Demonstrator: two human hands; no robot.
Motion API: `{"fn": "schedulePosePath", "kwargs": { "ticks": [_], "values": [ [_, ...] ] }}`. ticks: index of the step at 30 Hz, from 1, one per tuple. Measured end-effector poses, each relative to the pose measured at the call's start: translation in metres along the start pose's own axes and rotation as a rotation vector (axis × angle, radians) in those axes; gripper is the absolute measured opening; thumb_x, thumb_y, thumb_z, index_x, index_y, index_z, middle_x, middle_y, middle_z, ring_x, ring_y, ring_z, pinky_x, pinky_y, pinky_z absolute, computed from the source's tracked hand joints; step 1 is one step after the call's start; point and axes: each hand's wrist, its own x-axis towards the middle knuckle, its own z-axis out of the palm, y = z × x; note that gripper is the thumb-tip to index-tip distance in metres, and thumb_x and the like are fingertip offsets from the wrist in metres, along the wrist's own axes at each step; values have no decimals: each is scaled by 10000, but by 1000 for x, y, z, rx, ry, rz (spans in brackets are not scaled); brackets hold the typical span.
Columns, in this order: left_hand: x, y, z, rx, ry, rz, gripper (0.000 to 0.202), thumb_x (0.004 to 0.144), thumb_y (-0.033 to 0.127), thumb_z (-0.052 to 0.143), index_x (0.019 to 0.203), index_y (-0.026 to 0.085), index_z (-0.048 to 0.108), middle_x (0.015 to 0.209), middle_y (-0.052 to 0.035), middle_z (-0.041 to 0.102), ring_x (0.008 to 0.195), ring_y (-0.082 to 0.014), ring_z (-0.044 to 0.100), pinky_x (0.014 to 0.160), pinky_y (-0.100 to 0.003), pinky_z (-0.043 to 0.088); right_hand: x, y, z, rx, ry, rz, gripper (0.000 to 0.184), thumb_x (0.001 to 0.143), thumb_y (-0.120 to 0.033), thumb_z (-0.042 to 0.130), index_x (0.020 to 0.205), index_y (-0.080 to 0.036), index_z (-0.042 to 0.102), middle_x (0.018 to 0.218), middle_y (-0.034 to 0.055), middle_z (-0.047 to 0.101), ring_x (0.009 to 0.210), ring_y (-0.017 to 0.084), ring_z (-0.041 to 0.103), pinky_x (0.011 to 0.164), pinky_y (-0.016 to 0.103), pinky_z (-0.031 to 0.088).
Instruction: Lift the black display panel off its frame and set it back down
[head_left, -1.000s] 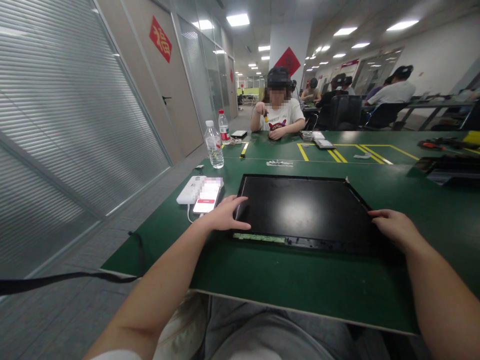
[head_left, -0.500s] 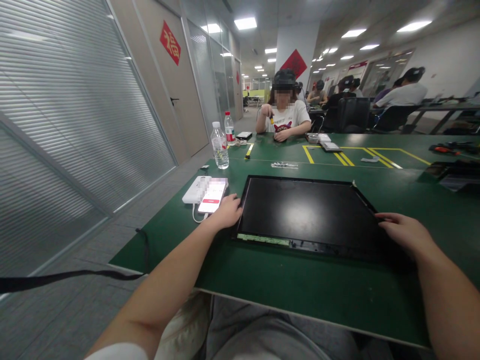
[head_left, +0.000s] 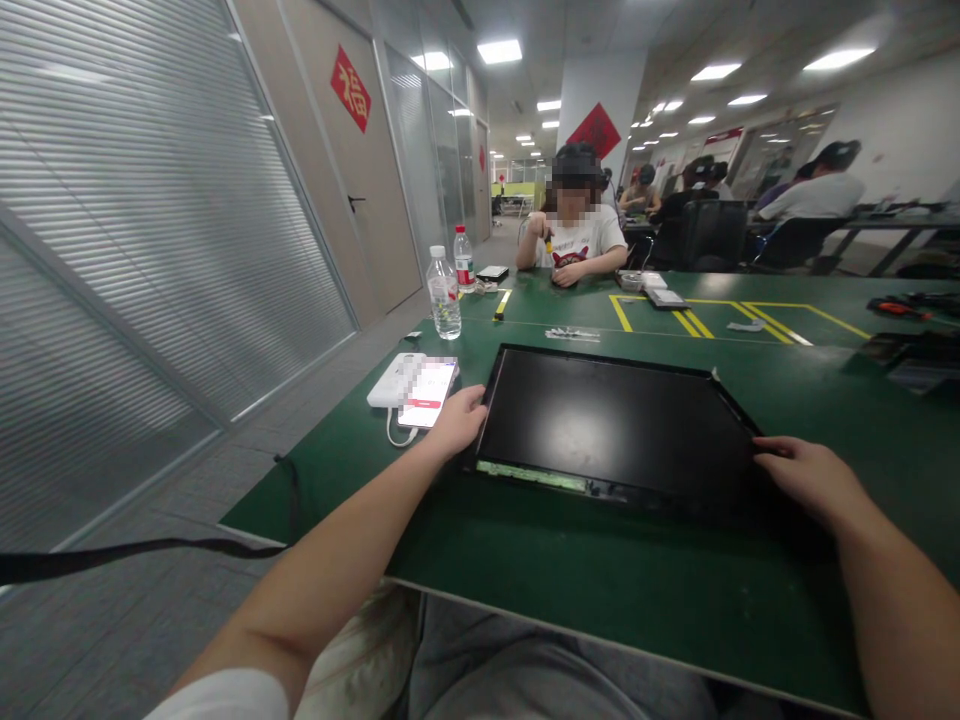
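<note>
A black flat display panel with a dark frame lies between my hands, screen upward. Along its near edge runs a green strip. My left hand is closed on the panel's left edge, with some fingers hidden by it. On the right edge, my right hand grips with the thumb and fingers, partly in shadow. Whether the panel touches the table everywhere or is partly raised, I cannot tell. Beside my left hand are a lit phone and a white power bank with a white cable.
Two plastic bottles, a clear one and one with a red cap, stand on the green table. A person sits opposite, holding a yellow-and-black tool. Yellow tape marks the table. Dark items lie far right.
The panel has tilted or turned slightly: its left side is higher in view and its right side lower, with both hands still at its edges. The camera view has shifted a little.
</note>
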Motion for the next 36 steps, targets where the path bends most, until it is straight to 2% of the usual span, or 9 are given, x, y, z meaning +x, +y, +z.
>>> {"fn": "schedulePosePath", "kwargs": {
  "ticks": [2, 5, 10, 17, 20, 22, 27, 31, 36],
  "values": [
    [-3, 6, 1, -229, 18, -163, 425, 814, 166, 652, 1208, 204, 806, 1106, -72, 821, 1011, -285, 752, 883, -358, 597, 2, 2, 1, -18, 8, -14, 487, 751, -382, 584, 1141, -195, 807, 1163, 163, 774, 1061, 357, 718, 874, 431, 573],
    [-6, 15, 3, -436, 66, -343, 507, 823, 183, 686, 1323, 212, 763, 1047, -57, 829, 817, -213, 752, 740, -296, 588, 6, 5, 3, -34, 26, -32, 471, 739, -398, 589, 1113, -217, 811, 1109, 155, 780, 997, 354, 728, 822, 439, 583],
    [-9, 26, 5, -649, 37, -468, 621, 836, 138, 710, 1447, 239, 677, 935, -45, 827, 686, -170, 737, 651, -268, 591, 9, 9, 7, -63, 34, -30, 481, 747, -411, 587, 1127, -220, 812, 1113, 156, 776, 989, 345, 727, 806, 429, 581],
    [-11, 30, 6, -784, 38, -544, 718, 898, 128, 716, 1580, 253, 528, 955, -69, 825, 616, -160, 723, 634, -273, 610, 9, 9, 8, -51, 58, -48, 454, 745, -402, 609, 1105, -225, 820, 1022, 136, 785, 925, 327, 735, 751, 402, 574],
    [-12, 30, 7, -825, 34, -534, 897, 875, 160, 779, 1660, 328, 379, 1060, -74, 821, 653, -181, 750, 660, -300, 627, 9, 9, 8, -62, 49, -51, 466, 771, -395, 593, 1129, -202, 820, 1049, 151, 784, 955, 326, 734, 772, 391, 573],
    [-13, 30, 7, -840, -1, -526, 1006, 822, 179, 847, 1673, 356, 339, 1141, -85, 811, 733, -215, 781, 704, -330, 643, 10, 10, 8, -81, 55, -61, 466, 774, -398, 587, 1129, -205, 822, 1045, 150, 784, 966, 328, 734, 773, 390, 573],
    [-16, 33, 5, -811, -68, -554, 961, 779, 151, 876, 1629, 285, 448, 1216, -125, 794, 855, -248, 801, 747, -337, 655, 15, 15, 12, -106, 62, -70, 473, 769, -412, 583, 1132, -223, 822, 1046, 144, 784, 966, 335, 734, 749, 400, 576],
    [-15, 31, 4, -807, -87, -548, 1026, 717, 137, 921, 1623, 258, 454, 1313, -135, 762, 935, -254, 802, 801, -334, 659, 16, 16, 13, -115, 44, -61, 500, 780, -416, 566, 1163, -210, 813, 1117, 165, 777, 1005, 351, 729, 793, 424, 581],
    [-13, 22, 5, -784, -170, -493, 967, 651, 95, 935, 1537, 222, 569, 1185, -125, 805, 945, -274, 801, 826, -367, 659, 15, 16, 12, -121, 49, -77, 501, 779, -415, 561, 1163, -205, 805, 1142, 175, 767, 1020, 356, 729, 833, 442, 585]
  ]
}}
